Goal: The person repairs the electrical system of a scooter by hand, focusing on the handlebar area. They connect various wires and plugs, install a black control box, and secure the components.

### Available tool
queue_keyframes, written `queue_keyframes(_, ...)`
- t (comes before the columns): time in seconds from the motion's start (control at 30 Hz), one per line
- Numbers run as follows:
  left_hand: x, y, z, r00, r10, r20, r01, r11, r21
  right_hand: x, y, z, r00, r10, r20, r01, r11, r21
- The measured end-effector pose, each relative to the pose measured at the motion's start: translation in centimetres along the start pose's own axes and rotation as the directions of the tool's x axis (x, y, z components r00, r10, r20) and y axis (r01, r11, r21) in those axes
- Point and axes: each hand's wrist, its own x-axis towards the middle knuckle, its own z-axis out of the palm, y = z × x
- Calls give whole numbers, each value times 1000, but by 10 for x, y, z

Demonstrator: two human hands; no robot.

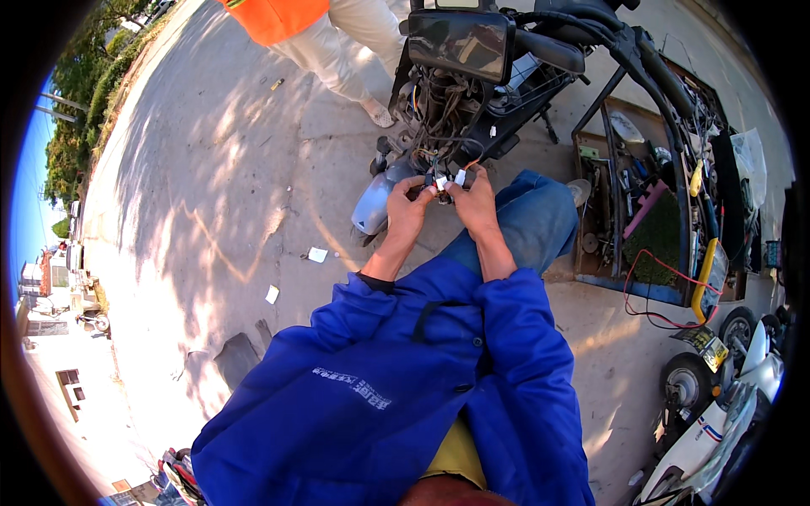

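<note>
In front of me stands a partly dismantled scooter, its front opened to a tangled wire bundle (443, 110). Wires run down from it to my fingertips. My left hand (406, 211) is closed, thumb and forefinger pinching at a white wire connector (440, 183). Just to its right, my right hand (475, 205) is closed too, its fingers at a second white wire connector (460, 177). The fingertips nearly meet, and the exact grip is partly hidden. Beside my left hand is the scooter's silver-grey front fender (375, 205). Above the wires sits a dark glossy panel (460, 42).
A person in an orange vest (278, 18) stands beyond the scooter. At right is an open tool cart (629, 287) with tools and a yellow clamp meter-like device (710, 270) trailing red and black leads. A white scooter (696, 443) stands lower right. Paper scraps (317, 255) lie on the pavement.
</note>
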Motion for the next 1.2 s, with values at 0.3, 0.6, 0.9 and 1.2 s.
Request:
queue_keyframes(0.3, 5, -10, -4, 995, 92, -40, -85, 983, 162, -7, -10, -5, 999, -15, -30, 12, 996, -85)
queue_keyframes(0.6, -31, 191, 22, 585, 798, 144, -789, 518, 330, -9, -22, -2, 999, -1, -45, -2, 998, -69)
queue_keyframes(0.9, -25, 397, 66, 290, 901, 324, -750, 3, 662, -9, -1, -2, 996, -36, -84, 29, 997, -78)
queue_keyframes(1.2, -7, 435, 73, 446, 829, 337, -657, 47, 753, -7, -5, -9, 998, -18, -62, 15, 999, -36)
